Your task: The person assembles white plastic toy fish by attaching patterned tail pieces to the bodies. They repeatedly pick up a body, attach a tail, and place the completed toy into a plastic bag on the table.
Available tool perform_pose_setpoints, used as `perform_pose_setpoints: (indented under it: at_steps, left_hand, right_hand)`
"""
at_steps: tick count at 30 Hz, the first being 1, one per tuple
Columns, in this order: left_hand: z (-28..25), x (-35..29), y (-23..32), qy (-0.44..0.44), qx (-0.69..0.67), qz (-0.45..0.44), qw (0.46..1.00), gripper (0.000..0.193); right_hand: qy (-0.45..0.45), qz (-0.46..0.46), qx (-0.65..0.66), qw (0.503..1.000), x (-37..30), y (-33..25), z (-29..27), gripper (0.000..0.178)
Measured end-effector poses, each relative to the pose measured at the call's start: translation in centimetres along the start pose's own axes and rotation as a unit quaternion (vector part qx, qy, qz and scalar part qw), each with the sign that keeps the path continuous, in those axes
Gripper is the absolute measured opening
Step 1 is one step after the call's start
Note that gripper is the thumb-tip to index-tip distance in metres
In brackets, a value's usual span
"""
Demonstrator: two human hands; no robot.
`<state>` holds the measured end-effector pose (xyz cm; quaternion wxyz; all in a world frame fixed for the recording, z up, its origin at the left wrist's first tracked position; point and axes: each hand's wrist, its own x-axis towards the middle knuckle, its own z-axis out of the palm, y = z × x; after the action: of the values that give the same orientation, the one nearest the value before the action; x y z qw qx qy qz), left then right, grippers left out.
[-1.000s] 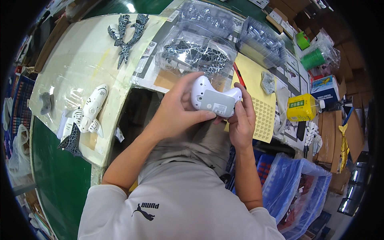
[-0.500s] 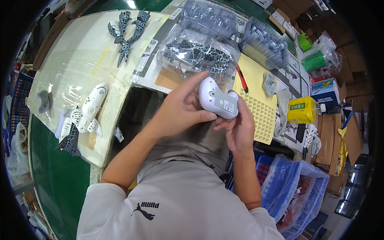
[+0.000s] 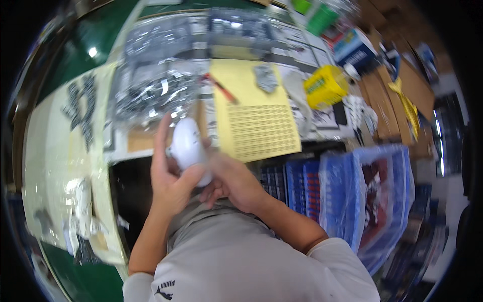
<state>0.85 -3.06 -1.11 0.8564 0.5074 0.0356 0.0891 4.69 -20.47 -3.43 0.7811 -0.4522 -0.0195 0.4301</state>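
My left hand (image 3: 171, 181) is closed around a white, rounded remote controller (image 3: 186, 143), its thumb across the lower end and its index finger stretched up along the side. The controller stands nearly on end, its grey back face turned out of sight. Against its right side is my right hand (image 3: 234, 181), smeared by motion, with some fingers curled below the controller. Whether that hand grips it cannot be made out. Behind the hands lies a clear plastic pack with black-and-white patterned parts (image 3: 156, 95).
A yellow label sheet (image 3: 256, 128) with a red cutter (image 3: 221, 88) lies right of the pack. Further right stand a yellow bottle (image 3: 327, 86) and a blue lined crate (image 3: 347, 201). On the left table are a white toy body (image 3: 83, 211) and dark patterned pieces (image 3: 83, 108).
The view has swung to the right. The controller has turned from showing its grey back to standing on end, and my right hand has shifted and blurred beside it.
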Motion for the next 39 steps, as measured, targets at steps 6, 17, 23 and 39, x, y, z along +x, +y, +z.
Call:
perform_pose_setpoints:
  at_steps: [6,17,23,39]
  left_hand:
    - [2.1,1.6,-2.5,-0.082,0.031,-0.139,0.986,0.1]
    - [8.8,7.4,-7.2,-0.173,0.159,-0.152,0.96,0.082]
    - [12.3,9.7,-8.2,-0.206,0.173,-0.142,0.952,0.08]
    - [12.5,11.5,-10.3,-0.256,0.195,-0.122,0.939,0.083]
  right_hand:
    - [0.387,-0.25,-0.443,0.769,-5.1,-5.1,-10.1,0.021]
    - [0.488,-0.244,-0.597,0.588,-6.6,-7.8,-17.1,0.021]
    - [0.485,-0.387,-0.529,0.579,-7.9,-9.3,-16.5,0.012]
    - [0.313,-0.39,-0.405,0.765,-4.5,-10.9,-13.6,0.027]
